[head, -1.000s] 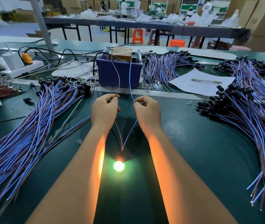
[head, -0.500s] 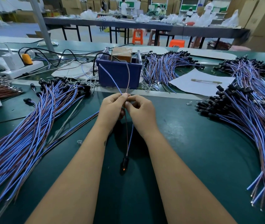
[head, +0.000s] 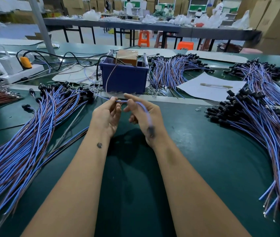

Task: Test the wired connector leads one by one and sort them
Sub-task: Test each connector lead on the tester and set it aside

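Head cam: blue/brown lead (head: 142, 106) up off green table (head: 204, 159), held between both hands mid-frame; black connector end (head: 151, 130) blurred over R wrist. L hand (head: 106, 115) pinches wire w/ thumb + forefinger, palm up. R hand (head: 144, 117) fingers loosely spread, wire draped across; grip unclear. Blue bin (head: 124, 79) just behind. Lead piles L (head: 24, 139) & R (head: 264, 120). Paper sheet (head: 211, 88) far R.
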